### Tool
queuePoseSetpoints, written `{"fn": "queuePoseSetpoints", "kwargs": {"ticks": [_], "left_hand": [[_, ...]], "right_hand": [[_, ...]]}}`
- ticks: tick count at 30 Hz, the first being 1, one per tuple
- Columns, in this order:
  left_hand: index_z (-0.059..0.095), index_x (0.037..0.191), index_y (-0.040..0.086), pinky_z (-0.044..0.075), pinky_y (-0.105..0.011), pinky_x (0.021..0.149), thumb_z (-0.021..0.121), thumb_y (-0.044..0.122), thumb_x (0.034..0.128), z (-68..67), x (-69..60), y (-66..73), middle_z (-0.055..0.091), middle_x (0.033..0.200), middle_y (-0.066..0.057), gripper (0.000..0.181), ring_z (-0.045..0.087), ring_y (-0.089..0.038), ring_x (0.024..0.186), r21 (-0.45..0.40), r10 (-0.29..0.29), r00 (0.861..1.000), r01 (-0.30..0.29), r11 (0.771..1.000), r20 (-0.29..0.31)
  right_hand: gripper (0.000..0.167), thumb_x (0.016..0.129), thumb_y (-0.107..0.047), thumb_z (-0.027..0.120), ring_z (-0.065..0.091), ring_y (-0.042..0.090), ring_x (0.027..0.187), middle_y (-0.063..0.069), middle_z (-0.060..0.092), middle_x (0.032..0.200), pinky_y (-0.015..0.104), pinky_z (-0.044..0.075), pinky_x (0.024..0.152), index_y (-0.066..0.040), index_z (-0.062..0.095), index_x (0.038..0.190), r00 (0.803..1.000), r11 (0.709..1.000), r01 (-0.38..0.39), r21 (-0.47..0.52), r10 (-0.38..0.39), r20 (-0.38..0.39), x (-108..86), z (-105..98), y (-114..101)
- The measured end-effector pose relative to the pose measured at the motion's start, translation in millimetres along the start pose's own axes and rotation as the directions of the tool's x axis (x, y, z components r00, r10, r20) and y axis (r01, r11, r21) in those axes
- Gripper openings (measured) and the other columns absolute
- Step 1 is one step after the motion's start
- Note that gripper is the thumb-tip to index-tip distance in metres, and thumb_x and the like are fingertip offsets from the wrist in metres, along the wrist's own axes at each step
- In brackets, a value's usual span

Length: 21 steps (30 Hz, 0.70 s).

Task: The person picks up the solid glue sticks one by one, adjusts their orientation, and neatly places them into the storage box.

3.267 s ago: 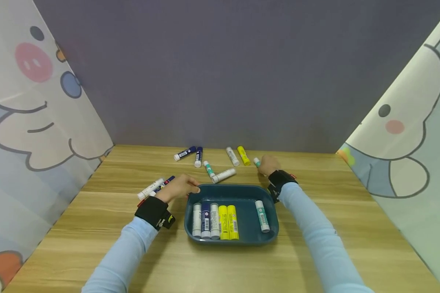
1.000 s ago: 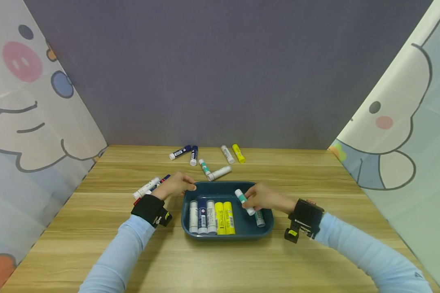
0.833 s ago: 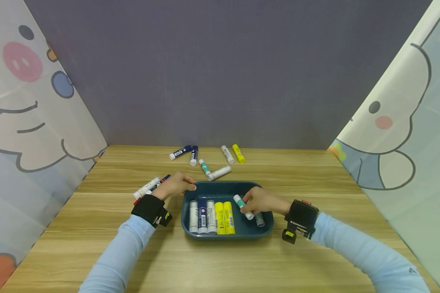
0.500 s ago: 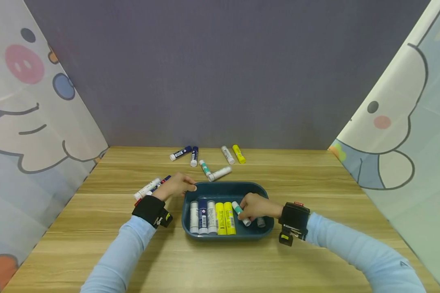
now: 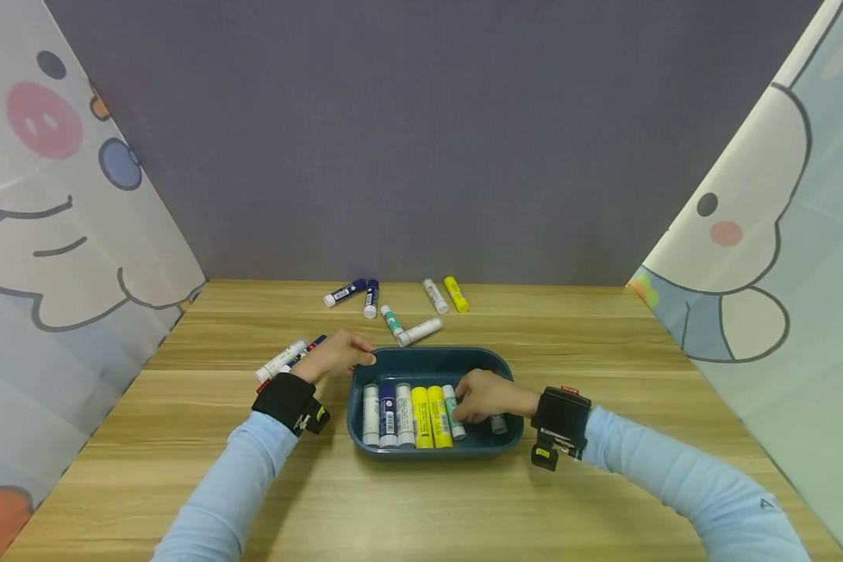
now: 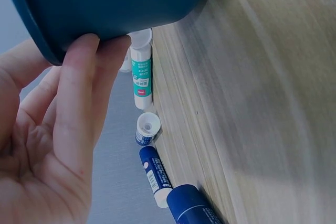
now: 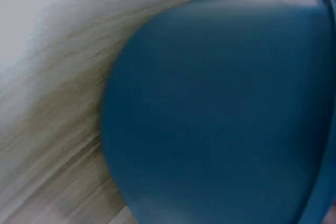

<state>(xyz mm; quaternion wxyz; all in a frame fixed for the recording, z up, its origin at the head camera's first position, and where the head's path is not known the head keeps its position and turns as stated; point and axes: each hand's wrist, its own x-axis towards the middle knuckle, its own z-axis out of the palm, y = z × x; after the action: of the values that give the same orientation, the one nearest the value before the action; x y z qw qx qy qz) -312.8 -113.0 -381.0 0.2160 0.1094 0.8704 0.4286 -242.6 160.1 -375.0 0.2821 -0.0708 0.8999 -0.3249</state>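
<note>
A dark teal tray [image 5: 421, 365] stands on the table. My left hand [image 5: 336, 355] pinches its back left corner; in the left wrist view the thumb and fingers grip the tray's rim [image 6: 50, 51]. Inside the tray, my right hand [image 5: 490, 393] pinches a small white-and-green glue stick [image 5: 449, 396], which lies beside a yellow glue stick [image 5: 439, 417]. Several white, navy and yellow glue sticks fill the row to its left. Another glue stick [image 5: 498, 425], at the tray's right end, is mostly hidden by my right hand. The tray's outer wall [image 7: 210, 103] fills the right wrist view.
Behind the tray lie loose glue sticks: navy [image 5: 371, 298], white [image 5: 421, 332], green-banded [image 5: 391, 320] and yellow [image 5: 457, 294]. A white one [image 5: 281, 360] and a navy one [image 5: 309, 351] lie by my left wrist. A grey panel [image 5: 421, 156] closes off the table's back.
My right hand has brought the green-banded glue stick from the table at the back right into the tray, lowered it and straightened it against the yellow one. The left hand stays on the rim.
</note>
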Motion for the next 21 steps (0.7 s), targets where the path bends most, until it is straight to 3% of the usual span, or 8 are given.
{"fn": "queuePoseSetpoints", "kwargs": {"ticks": [14,21], "left_hand": [[0.062,0.114,0.001,0.053,-0.035,0.074,0.061,0.015,0.0872,-1.0,0.1,1.4,0.062,0.113,-0.016,0.03,0.058,-0.018,0.089,0.009,-0.015,1.0,0.015,1.0,-0.002],[0.062,0.115,0.0,0.052,-0.035,0.073,0.061,0.015,0.0872,-0.5,-0.9,3.5,0.063,0.109,-0.014,0.031,0.054,-0.014,0.077,0.013,-0.017,1.0,0.017,1.0,-0.003]], "right_hand": [[0.047,0.076,-0.013,0.073,0.065,0.016,0.067,0.005,0.068,0.078,0.028,0.054,0.063,0.007,0.056,0.116,1.0,0.999,0.002,0.037,-0.002,0.007,-1.1,0.5,0.3],[0.048,0.078,-0.017,0.071,0.065,0.016,0.069,0.004,0.068,0.079,0.028,0.054,0.065,0.005,0.055,0.117,0.999,0.998,0.034,0.048,-0.035,0.033,-0.3,-4.4,6.7]]}}
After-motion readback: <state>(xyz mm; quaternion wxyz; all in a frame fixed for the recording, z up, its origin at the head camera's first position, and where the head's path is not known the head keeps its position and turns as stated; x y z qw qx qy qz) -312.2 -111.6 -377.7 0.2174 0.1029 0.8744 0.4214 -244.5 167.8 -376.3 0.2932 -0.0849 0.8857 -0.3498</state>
